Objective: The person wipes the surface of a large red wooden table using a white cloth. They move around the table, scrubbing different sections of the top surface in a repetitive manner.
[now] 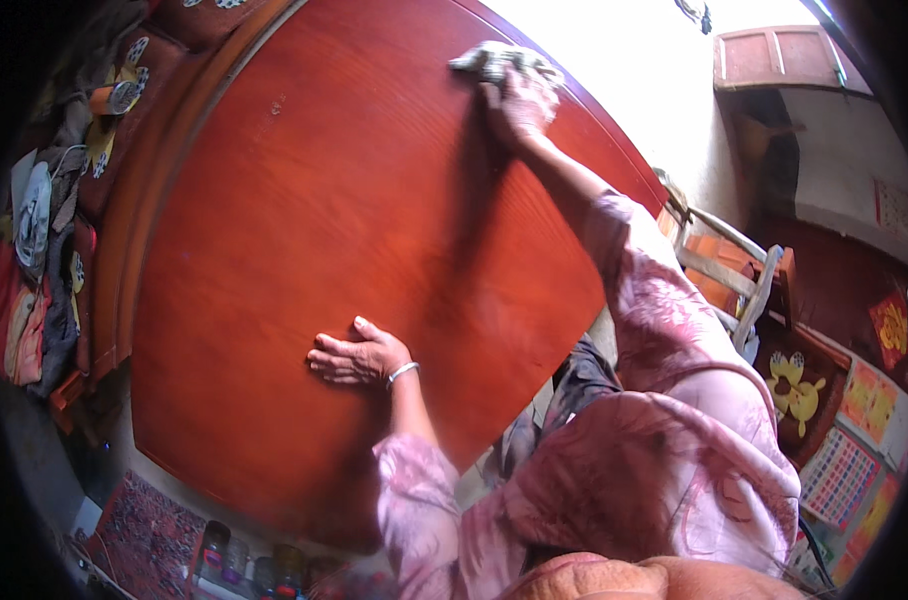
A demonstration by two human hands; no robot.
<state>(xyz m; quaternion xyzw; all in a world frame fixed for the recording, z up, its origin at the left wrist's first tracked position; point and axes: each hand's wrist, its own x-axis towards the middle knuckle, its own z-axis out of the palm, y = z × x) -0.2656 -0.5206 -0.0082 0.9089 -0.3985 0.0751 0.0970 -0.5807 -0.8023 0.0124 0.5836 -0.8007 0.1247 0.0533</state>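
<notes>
A large red-brown wooden tabletop (311,247) spreads before me. My right hand (523,109) reaches to its far right side and presses on a crumpled, light patterned cloth (499,61); hand and cloth are slightly blurred. Nearer to me, my left hand (360,356) rests palm down on the wood, fingers a little apart, with nothing in it. A silver-coloured bangle (403,372) circles that wrist. Small pale marks (277,103) show on the upper left of the surface.
Along the left runs a wooden seat with dark cushions (123,172), clothes (30,315) and a cylindrical container (114,98). A wooden chair (731,277) stands right of the table. Several jars (232,559) sit beyond the lower left edge. Bright light falls at top right.
</notes>
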